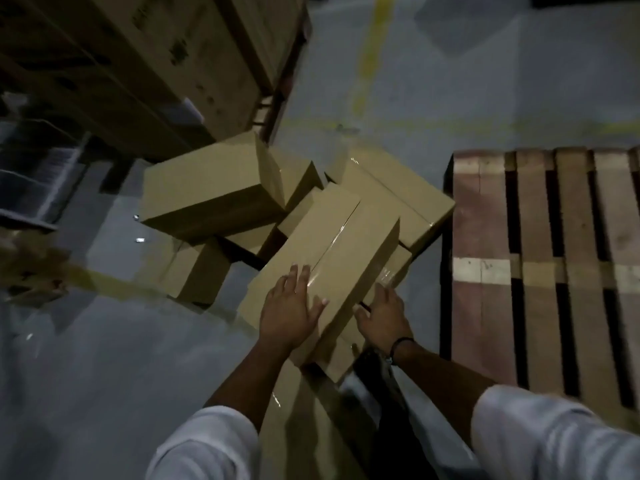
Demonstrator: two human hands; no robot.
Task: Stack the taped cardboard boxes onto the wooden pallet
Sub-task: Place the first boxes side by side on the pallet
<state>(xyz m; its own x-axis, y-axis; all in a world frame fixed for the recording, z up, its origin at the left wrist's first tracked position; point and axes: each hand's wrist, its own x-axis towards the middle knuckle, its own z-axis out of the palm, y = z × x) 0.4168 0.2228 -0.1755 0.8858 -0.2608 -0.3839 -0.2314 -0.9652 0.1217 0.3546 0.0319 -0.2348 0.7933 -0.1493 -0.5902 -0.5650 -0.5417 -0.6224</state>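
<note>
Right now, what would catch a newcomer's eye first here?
A loose heap of taped cardboard boxes lies on the grey floor at centre. The left hand rests flat on the long top box, the right hand at its right side. The wooden pallet at right shows only bare slats.
</note>
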